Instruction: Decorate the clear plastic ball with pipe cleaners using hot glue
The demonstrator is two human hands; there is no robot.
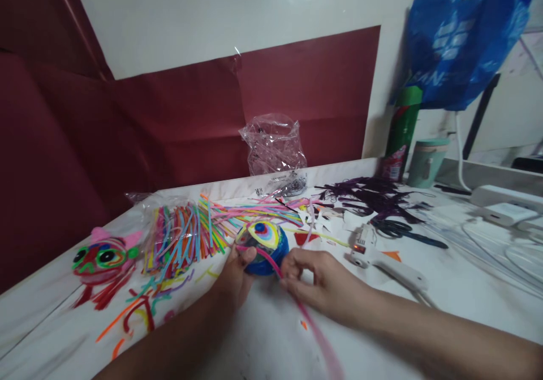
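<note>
My left hand (237, 275) is closed round a small ball (263, 247) wrapped in blue, yellow and red strips, held just above the white table (263, 335). My right hand (316, 278) pinches a long pink strip (292, 298). The strip runs from the ball's front, past my right fingers, toward the near edge. A bundle of many-coloured strips (186, 236) in clear plastic lies just left of the ball.
A pink cat-like figure covered in strips (104, 255) sits at the far left. A white glue gun (384, 264), scissors (403, 232) and purple scraps (373, 196) lie to the right. A clear bag (274, 145), a green can (401, 134), a teal cup (426, 162) stand behind.
</note>
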